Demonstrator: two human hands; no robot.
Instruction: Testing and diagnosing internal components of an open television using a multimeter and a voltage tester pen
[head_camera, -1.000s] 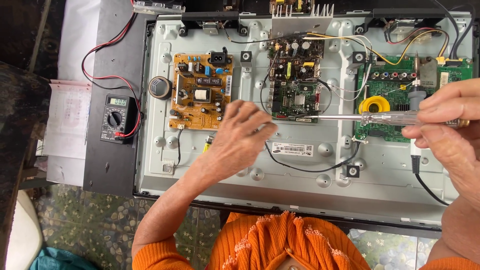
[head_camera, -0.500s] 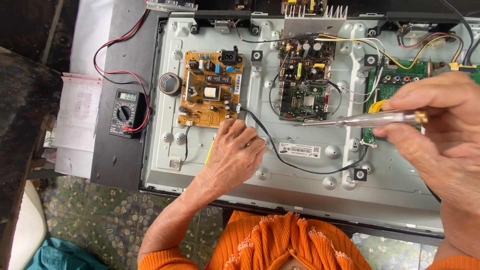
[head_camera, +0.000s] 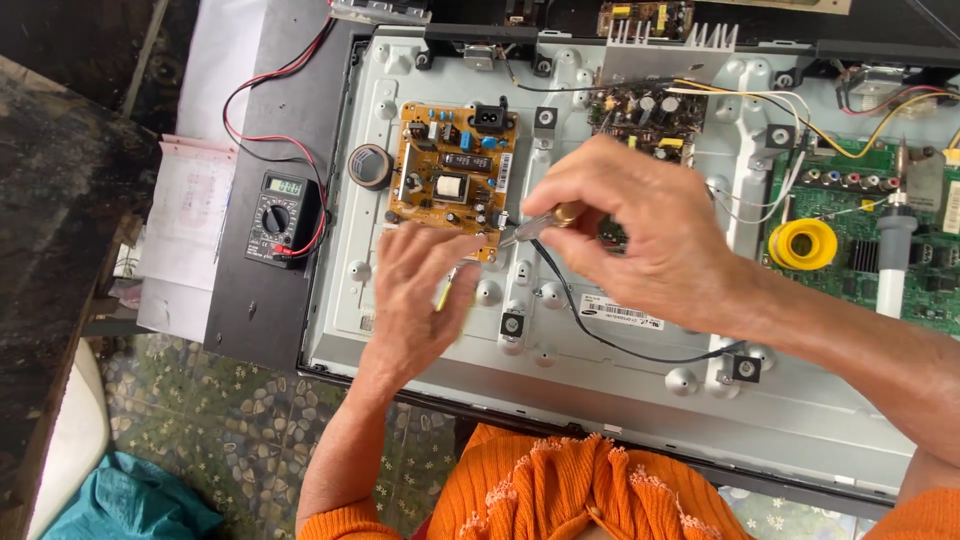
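At the middle of the frame, a screwdriver (head_camera: 535, 224) is being gripped by the right hand (head_camera: 640, 235). The left hand (head_camera: 425, 295), fingers loosely spread, is being rested on the panel (head_camera: 600, 400). Just above, the orange board (head_camera: 455, 180) is being touched by the tip.

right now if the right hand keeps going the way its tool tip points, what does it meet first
Probably the lower right corner of the orange-brown circuit board; the right hand aims its metal tool tip leftward there, though depth is unclear.

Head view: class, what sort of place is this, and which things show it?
Probably an electronics repair bench: an opened television back panel with bare circuit boards, a multimeter, and a screwdriver in the right hand.
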